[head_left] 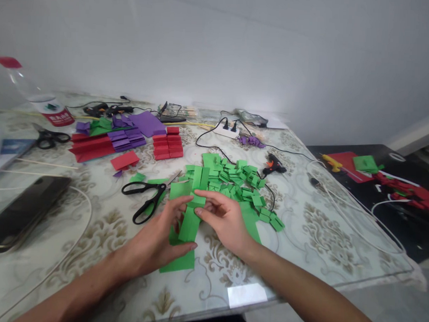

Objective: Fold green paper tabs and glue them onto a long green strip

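Far left, on the patterned surface (107,223): bottle with red cap (54,111), phone (28,211), small scissors (48,137) behind it. Then red folded paper (91,147), a purple sheet (147,123) and red folded pieces (167,145). Nearer the middle, larger black scissors (160,193), lying open and out of hand, just left of the work.

Centre: left hand (155,239) holds the green strip (190,226) along its left edge, fingers curled there, thumb stretched over toward its lower part. Right hand (226,222) pinches the strip between thumb and forefinger from the right. Strip is upright to the wearer, above a flat green sheet (183,263). Step in hand, as I judge it: folding or creasing the strip. Next move would call for edges held level and firm finger pressure along the fold; contact under the fingers is hidden.

Just beyond and right: heap of small folded green pieces (235,176), white power strip (227,131) behind, black glue gun (273,166) beside the heap. Far right, lower dark table: yellow glue gun (331,162).
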Demonstrator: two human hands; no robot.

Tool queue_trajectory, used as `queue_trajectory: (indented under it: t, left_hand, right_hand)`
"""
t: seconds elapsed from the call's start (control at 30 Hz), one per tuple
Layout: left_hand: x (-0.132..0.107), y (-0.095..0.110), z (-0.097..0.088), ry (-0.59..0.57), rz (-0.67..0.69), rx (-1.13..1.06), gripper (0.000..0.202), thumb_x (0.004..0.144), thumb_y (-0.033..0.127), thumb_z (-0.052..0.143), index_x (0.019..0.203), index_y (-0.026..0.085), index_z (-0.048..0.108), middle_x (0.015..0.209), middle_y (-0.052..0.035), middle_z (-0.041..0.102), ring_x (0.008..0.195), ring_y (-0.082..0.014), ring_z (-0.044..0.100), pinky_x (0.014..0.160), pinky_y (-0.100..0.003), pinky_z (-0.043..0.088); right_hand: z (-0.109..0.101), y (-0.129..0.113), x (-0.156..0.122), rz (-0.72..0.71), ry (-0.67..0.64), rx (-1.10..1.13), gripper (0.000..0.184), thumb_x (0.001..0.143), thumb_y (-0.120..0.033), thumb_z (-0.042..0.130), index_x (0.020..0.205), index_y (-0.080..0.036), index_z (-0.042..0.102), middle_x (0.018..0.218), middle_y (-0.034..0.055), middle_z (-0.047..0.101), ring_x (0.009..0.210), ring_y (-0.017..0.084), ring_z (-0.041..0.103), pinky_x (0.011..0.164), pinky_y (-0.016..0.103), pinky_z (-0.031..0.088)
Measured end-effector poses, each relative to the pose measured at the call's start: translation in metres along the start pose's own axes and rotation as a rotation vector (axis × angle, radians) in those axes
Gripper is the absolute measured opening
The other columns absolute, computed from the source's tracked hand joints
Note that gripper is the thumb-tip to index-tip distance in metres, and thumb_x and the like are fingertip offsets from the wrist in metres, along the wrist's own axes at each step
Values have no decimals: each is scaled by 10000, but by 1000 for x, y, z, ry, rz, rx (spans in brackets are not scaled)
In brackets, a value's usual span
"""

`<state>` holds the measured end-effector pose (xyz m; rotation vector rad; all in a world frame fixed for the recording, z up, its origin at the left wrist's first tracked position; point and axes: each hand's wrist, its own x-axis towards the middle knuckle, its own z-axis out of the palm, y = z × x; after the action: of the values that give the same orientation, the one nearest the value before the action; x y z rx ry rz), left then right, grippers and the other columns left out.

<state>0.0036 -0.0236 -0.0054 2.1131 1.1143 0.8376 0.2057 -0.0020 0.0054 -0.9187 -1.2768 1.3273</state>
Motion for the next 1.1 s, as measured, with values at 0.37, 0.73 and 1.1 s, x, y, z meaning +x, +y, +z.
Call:
queue_trajectory:
  t: [0.37,0.73,1.1]
  left_hand:
    - [-2,-5,0,7,-19,73,649,850,197,735,1399,298,403,918,18,627,816,-183,661,737,-308,585]
    - [-1,-2,-8,-36,-75,-37,451,866,230,728,1244,308,494,1011,13,603,849,-159,614,778,-297,554]
    - [4,1,-11,79,54,-25,284,943,215,656,1190,272,528,1102,-37,608,929,-171,627,789,-300,567]
  right_hand:
    - [-2,-3,4,124,34,51,290,797,-238,781,1086,-236,757,658,-56,595,616,113,560,619,256,453]
    - [-3,0,5,112,60,59,269,783,-218,779,1051,-241,783,680,-47,623,631,112,576,628,254,441]
    - [-2,-5,4,152,67,44,276,775,-238,795,1050,-242,784,712,-34,673,673,126,635,676,270,504]
